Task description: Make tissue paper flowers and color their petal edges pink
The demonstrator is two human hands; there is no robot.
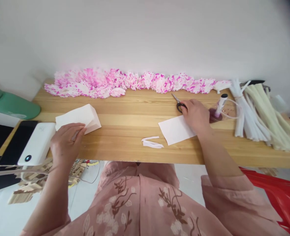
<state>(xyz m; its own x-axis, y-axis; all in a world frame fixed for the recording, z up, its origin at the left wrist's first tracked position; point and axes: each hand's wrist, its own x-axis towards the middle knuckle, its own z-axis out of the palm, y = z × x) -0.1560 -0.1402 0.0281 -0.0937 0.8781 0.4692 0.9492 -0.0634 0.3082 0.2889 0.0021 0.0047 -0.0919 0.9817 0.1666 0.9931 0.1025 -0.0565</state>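
My left hand pinches the near edge of a stack of white paper sheets at the left of the table, and the top sheet's right side is bent up. On the right, my right hand has its fingers closed on the black handles of small scissors, whose blades point away toward the wall. A separate piece of white paper lies partly beneath that hand. Between the two hands, a few narrow white paper strips rest near the table's front edge.
Crumpled pink-and-white flowers line the wall. A green bottle, a black phone and a white power bank are at left. At right stand a purple-liquid bottle, white stems and cream stems.
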